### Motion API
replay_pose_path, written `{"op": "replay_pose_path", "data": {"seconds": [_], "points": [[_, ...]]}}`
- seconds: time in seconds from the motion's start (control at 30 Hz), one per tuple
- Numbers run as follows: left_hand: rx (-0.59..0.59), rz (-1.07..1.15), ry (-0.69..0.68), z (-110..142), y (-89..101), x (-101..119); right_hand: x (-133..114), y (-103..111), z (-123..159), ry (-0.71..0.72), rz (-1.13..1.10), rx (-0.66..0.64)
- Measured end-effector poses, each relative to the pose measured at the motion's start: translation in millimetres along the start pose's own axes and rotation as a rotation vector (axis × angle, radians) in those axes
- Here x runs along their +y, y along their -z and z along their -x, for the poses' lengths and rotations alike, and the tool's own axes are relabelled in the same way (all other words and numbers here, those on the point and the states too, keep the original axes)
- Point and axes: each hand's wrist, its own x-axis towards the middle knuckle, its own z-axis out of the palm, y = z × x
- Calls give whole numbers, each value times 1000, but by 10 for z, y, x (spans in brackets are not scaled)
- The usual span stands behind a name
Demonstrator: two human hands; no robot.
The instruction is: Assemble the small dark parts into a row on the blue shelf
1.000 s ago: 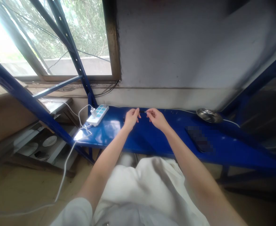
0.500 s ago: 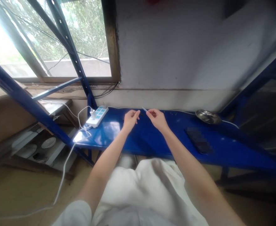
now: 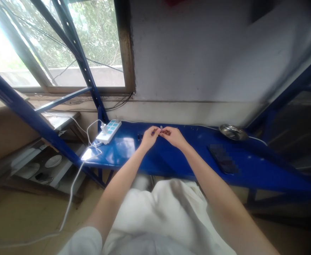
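Note:
Above the blue bench top (image 3: 134, 157), my two hands meet at their fingertips. My right hand (image 3: 174, 136) is closed in a pinch on a thin pale stick-like piece (image 3: 161, 127), whose end shows above the fingers. My left hand (image 3: 149, 137) is also pinched closed, its fingertips touching or almost touching those of my right. Whatever lies in the left pinch is hidden or too small to name. Small dark pieces (image 3: 139, 136) lie on the bench just left of my left hand.
A white power strip (image 3: 109, 131) with a plug and cables is at the bench's left end. On the right are a shiny metal dish (image 3: 233, 132) and a dark flat object (image 3: 222, 159), partly blurred out. A blue upright (image 3: 77, 49) rises by the window.
My hands have come together from a small gap. The pale piece, earlier slanting out from my right fingers, now shows only as a short end between both hands.

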Motion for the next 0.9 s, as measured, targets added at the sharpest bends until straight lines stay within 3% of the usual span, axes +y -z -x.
{"op": "replay_pose_path", "data": {"seconds": [0.37, 0.5, 0.7, 0.8, 0.9], "points": [[10, 30, -28, -1, -50, 22, 58, -33, -23, 42, 3, -3], [45, 29, -25, 49, -60, -119, 180, -79, -44, 3, -19, 79], [32, -140, 110, 330, -115, -696, 745, -59, -33, -162, -7, 340], [24, -217, 230, 458, -139, -893, 1100, -47, 17, -263, 34, 365], [4, -217, 270, 508, -145, -930, 1363, -73, 44, -345, 100, 364]]}}
